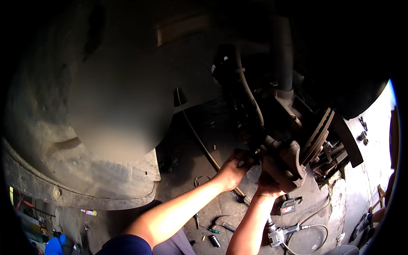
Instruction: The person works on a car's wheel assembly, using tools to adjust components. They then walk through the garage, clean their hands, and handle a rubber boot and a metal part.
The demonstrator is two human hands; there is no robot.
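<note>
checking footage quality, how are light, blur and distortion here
Head view, right: glare whitens the floor; head view, top: near-black shadow; head view, left: a smooth blurred patch covers part of the dirty panel; head view, centre: the left hand is part lit, part shadowed; head view, corners: black fisheye border.

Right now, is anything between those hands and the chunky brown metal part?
Nothing visible blocks the right hand: it grips the brake caliper at its lower end. The left hand is close beside the caliper, but deep shadow hides what it touches.
</note>
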